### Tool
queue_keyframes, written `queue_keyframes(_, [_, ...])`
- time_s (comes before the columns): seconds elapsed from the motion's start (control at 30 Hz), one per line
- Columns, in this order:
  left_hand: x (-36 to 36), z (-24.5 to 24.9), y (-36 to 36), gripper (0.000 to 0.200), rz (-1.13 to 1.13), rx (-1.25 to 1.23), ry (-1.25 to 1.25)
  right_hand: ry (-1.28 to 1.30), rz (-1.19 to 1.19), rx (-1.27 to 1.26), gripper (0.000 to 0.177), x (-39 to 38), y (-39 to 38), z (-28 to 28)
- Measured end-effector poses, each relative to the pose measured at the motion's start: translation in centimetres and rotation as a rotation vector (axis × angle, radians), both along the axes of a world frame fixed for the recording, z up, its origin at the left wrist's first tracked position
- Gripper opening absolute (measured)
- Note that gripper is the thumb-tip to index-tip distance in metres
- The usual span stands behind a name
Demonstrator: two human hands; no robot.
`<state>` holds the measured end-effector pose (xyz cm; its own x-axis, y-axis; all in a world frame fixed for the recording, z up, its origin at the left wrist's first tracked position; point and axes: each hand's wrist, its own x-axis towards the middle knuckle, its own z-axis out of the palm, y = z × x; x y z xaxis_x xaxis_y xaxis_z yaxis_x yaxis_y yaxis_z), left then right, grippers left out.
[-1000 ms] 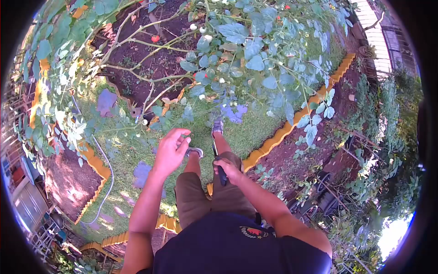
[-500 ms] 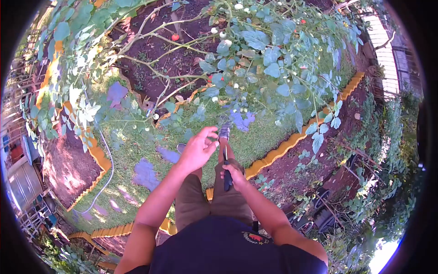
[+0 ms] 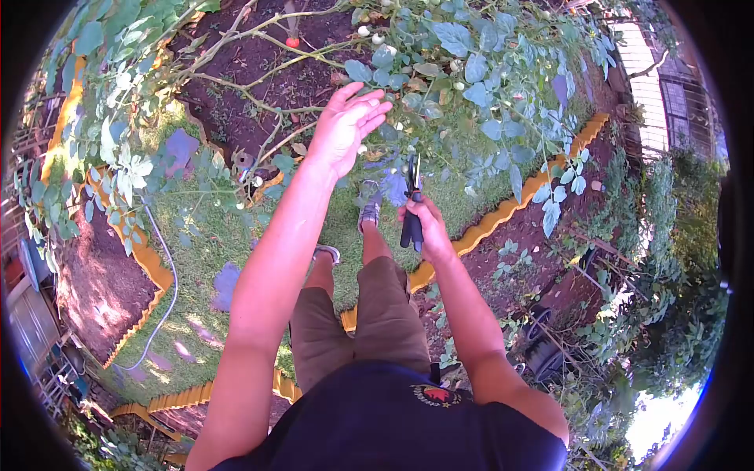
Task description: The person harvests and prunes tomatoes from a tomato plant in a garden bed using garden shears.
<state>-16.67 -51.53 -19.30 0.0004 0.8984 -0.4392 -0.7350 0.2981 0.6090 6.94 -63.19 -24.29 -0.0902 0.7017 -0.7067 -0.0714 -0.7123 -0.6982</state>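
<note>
My left hand (image 3: 345, 132) reaches up to the edge of the leafy tomato plant (image 3: 471, 78), its fingers apart and nothing visible in them. In my right hand (image 3: 425, 225) is a pair of pruning shears (image 3: 412, 192) with black handles, the blades pointing up toward the leaves. A red tomato (image 3: 293, 42) hangs on a bare branch to the upper left of my left hand. Pale green tomatoes (image 3: 378, 39) hang above its fingertips.
Wavy yellow edging (image 3: 503, 213) borders the soil bed on the right, and more edging (image 3: 153, 267) runs on the left. A grey hose (image 3: 167, 306) lies on the grass. My shoes (image 3: 369, 206) stand below the plant.
My left hand has moved up to the foliage, and its fingers have spread. My right hand has risen with the shears and shifted slightly right.
</note>
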Motion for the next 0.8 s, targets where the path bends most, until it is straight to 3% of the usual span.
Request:
queue_keyframes(0.13, [-0.8, -1.4, 0.3, 0.042, 0.040, 0.073, 0.000, -0.120, 0.014, 0.055, 0.040, 0.3, 2.7, 0.5])
queue_keyframes(0.23, [-2.7, -2.5, -0.7, 0.039, 0.046, 0.015, 0.197, -0.118, 0.041, 0.088, 0.041, 0.9, 2.9, 0.2])
queue_keyframes(0.37, [-5.2, -4.2, -1.0, 0.035, 0.331, -0.124, 0.486, -0.137, 0.079, 0.065, 0.043, 1.1, 0.8, 0.6])
queue_keyframes(0.4, [-5.3, -3.5, -0.4, 0.042, 0.336, -0.111, 0.589, -0.138, 0.080, 0.051, 0.044, 1.0, 0.2, 0.7])
queue_keyframes(0.43, [-4.7, -1.9, 0.1, 0.054, 0.304, -0.098, 0.696, -0.141, 0.081, 0.037, 0.045, 0.9, -0.4, 0.8])
queue_keyframes(0.5, [-3.9, -3.4, 1.2, 0.062, 0.155, 0.082, 1.006, -0.116, 0.107, 0.053, 0.045, 0.4, -1.2, 0.5])
queue_keyframes(0.53, [-3.2, -2.7, 1.5, 0.065, -0.006, 0.121, 1.094, -0.100, 0.121, 0.042, 0.051, -0.1, -1.1, 1.2])
queue_keyframes(0.63, [-1.1, -2.6, 0.7, 0.036, -0.259, 0.332, 1.251, -0.087, 0.105, 0.067, 0.058, -1.7, -0.6, 2.6])
queue_keyframes(0.8, [-0.3, -4.1, -0.1, 0.025, -0.128, 0.433, 1.469, -0.004, 0.146, 0.164, 0.056, -3.1, 3.1, 5.5])
